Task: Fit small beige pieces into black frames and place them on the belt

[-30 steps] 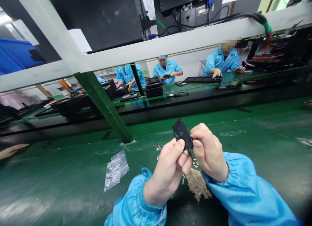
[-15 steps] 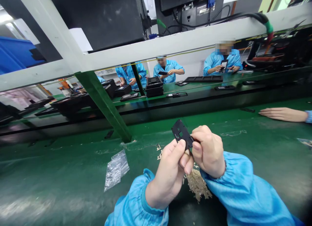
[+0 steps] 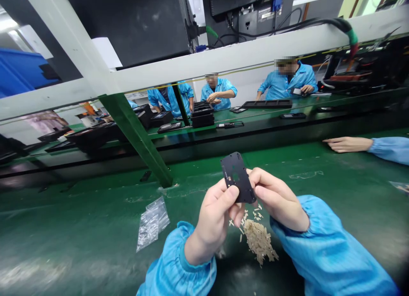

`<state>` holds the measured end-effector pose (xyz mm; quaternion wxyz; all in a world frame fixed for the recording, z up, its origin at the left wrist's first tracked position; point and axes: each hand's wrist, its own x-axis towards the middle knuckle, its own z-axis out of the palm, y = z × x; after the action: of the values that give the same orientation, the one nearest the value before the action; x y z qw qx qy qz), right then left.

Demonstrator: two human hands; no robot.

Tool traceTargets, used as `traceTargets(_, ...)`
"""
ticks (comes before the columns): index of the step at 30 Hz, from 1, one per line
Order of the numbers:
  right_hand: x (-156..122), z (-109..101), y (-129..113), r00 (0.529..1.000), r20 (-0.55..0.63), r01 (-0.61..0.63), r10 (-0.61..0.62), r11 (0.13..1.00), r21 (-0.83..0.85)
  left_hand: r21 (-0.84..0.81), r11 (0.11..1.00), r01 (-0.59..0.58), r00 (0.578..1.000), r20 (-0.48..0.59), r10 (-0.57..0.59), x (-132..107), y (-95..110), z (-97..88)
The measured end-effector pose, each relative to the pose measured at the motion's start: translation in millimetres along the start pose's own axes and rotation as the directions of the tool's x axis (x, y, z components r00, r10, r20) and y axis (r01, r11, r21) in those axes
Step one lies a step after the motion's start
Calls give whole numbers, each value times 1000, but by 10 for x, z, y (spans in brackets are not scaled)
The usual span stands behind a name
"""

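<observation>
My left hand pinches a flat black phone housing part by its lower left side, thumb on the face turned toward me. The part is tilted, with rounded corners, small holes and a cutout near its middle. At its right edge, my right hand has thumb and forefinger closed on the rim; whether a small piece is also between those fingertips is hidden. Below the hands, a heap of small beige pieces lies on the green bench, with some pieces scattered above it.
Clear plastic bags lie left of my hands. A green post rises from the bench's far side. Another person's hand rests on the bench at right. Beyond a black ledge, several co-workers in blue sit near stacked black trays.
The black part has turned to show its face more squarely, and my left hand has shifted slightly left. The neighbour's hand at right has reached further left.
</observation>
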<state>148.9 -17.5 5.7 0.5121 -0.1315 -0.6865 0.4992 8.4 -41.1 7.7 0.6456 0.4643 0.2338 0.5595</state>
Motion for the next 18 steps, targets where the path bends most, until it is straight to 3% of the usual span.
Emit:
traceTargets(5, 8, 3, -46, 991, 124, -72, 56, 989, 130, 70, 997, 20, 998, 65, -25, 25, 52, -75)
traceTargets(11, 33, -8, -41, 983, 160, -122, 90, 971, 204, 132, 991, 36, 993, 105, -51, 39, 85, -115)
traceTargets(18, 20, 3, -21, 999, 42, -35, 29, 990, 137, 192, 981, 37, 990, 128, -62, 57, 59, -172)
